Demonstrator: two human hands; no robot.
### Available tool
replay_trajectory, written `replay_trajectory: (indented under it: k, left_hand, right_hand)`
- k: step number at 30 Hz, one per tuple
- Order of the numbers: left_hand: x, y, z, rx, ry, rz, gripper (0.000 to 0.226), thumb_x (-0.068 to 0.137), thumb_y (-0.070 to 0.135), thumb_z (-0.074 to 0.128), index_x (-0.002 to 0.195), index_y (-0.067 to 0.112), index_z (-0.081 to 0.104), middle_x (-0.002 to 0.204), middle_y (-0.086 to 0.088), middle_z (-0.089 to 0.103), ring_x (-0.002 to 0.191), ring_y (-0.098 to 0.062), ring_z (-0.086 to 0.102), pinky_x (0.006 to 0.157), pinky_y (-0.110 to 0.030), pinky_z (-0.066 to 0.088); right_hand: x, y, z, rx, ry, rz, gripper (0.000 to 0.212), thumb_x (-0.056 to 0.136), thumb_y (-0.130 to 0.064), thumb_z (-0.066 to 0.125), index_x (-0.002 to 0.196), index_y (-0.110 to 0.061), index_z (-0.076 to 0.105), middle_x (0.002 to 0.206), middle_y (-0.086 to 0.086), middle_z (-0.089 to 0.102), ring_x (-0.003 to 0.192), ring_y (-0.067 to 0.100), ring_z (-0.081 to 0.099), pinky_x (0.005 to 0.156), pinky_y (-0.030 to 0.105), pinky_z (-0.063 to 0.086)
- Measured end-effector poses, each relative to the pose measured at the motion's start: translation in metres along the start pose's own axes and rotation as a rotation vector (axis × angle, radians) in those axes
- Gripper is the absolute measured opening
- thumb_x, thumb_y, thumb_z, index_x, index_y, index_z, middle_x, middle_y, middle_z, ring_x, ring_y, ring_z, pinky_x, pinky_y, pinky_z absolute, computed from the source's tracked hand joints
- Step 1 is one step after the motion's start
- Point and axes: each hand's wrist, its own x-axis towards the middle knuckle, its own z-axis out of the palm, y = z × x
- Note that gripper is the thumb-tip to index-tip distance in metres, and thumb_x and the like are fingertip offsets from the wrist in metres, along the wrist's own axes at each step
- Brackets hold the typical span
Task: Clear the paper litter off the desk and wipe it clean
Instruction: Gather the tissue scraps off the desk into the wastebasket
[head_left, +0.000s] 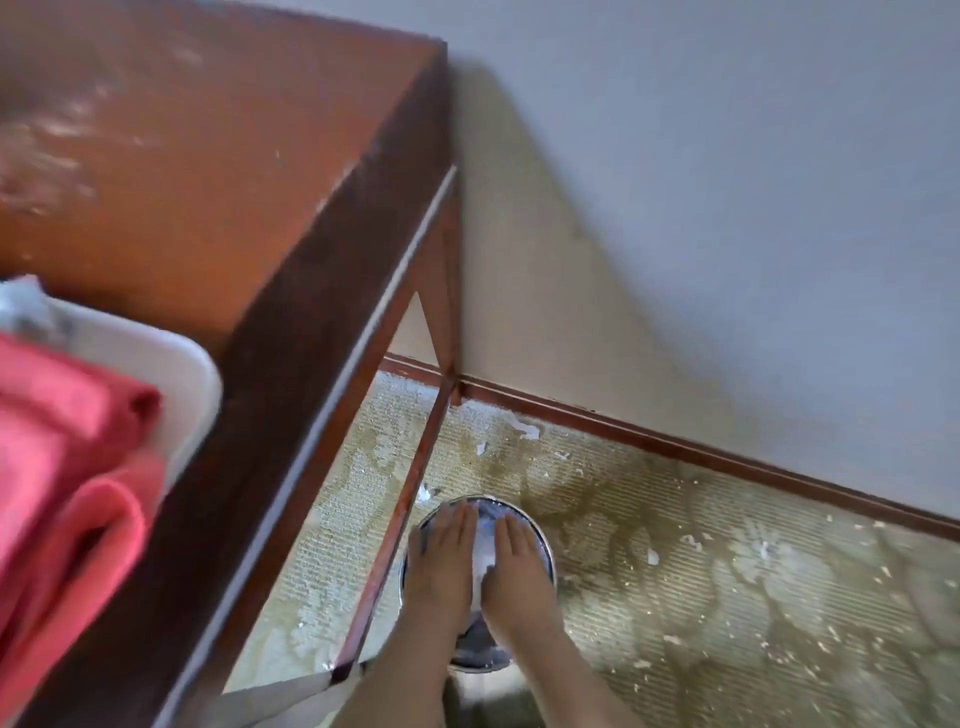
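A brown wooden desk (218, 171) fills the upper left; its top carries pale smears and specks. On the floor to its right stands a round metal bin (543, 545) with white paper (485, 558) inside. My left hand (441, 561) and my right hand (519, 566) lie flat, palms down, side by side over the bin's mouth, on the paper. The fingers are stretched out and grip nothing. A pink cloth (67, 467) lies on a white tray (176, 374) at the desk's near left edge.
Small white paper scraps (524, 431) are scattered over the patterned beige carpet (727, 571). A thin desk leg (410, 499) runs just left of the bin. A pale wall with a brown skirting board (675, 447) closes the right side.
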Motion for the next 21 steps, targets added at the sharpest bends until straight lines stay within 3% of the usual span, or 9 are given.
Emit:
replay_trajectory:
  k: [5, 10, 13, 16, 21]
  left_hand:
    - [-0.079, -0.002, -0.124, -0.130, 0.185, 0.039, 0.068, 0.097, 0.011, 0.031, 0.147, 0.014, -0.014, 0.157, 0.001, -0.015, 0.145, -0.018, -0.014, 0.117, -0.041, 0.001]
    - [-0.143, -0.042, -0.231, -0.257, 0.329, 0.063, 0.063, 0.095, 0.008, 0.031, 0.148, 0.006, -0.003, 0.158, -0.006, -0.009, 0.145, -0.024, -0.011, 0.117, -0.032, -0.004]
    - [-0.179, -0.069, -0.268, -0.384, 0.390, 0.114, 0.059, 0.094, 0.002, 0.029, 0.148, 0.004, 0.006, 0.158, -0.008, -0.004, 0.146, -0.024, -0.007, 0.117, -0.027, -0.002]
    - [-0.204, -0.095, -0.294, -0.572, 0.465, 0.089, 0.057, 0.095, 0.002, 0.034, 0.148, 0.006, 0.013, 0.158, -0.008, 0.002, 0.146, -0.019, 0.003, 0.115, -0.021, 0.007]
    - [-0.226, -0.151, -0.311, -0.626, 0.593, 0.063, 0.064, 0.085, -0.011, 0.034, 0.145, 0.005, 0.024, 0.158, -0.006, 0.010, 0.145, -0.017, 0.011, 0.113, -0.023, 0.017]
  right_hand:
    - [-0.067, -0.053, -0.112, -0.007, 0.147, -0.023, 0.061, 0.097, -0.005, 0.030, 0.151, -0.011, 0.001, 0.159, 0.005, 0.002, 0.146, 0.017, 0.006, 0.118, 0.026, 0.010]
    - [-0.109, -0.144, -0.200, 0.006, 0.263, -0.191, 0.058, 0.098, -0.012, 0.034, 0.151, -0.018, 0.011, 0.158, 0.001, 0.013, 0.144, 0.016, 0.017, 0.114, 0.027, 0.021]
    - [-0.125, -0.196, -0.217, 0.027, 0.252, -0.273, 0.052, 0.099, -0.014, 0.032, 0.149, -0.018, 0.019, 0.155, 0.002, 0.022, 0.141, 0.019, 0.025, 0.112, 0.030, 0.026]
    - [-0.134, -0.234, -0.220, 0.125, 0.231, -0.332, 0.039, 0.101, -0.017, 0.029, 0.138, -0.016, 0.040, 0.144, 0.005, 0.040, 0.130, 0.021, 0.041, 0.106, 0.031, 0.034]
    - [-0.126, -0.288, -0.217, 0.048, 0.316, -0.401, 0.036, 0.092, -0.011, 0.046, 0.128, -0.010, 0.050, 0.126, 0.008, 0.053, 0.120, 0.025, 0.050, 0.095, 0.030, 0.039]
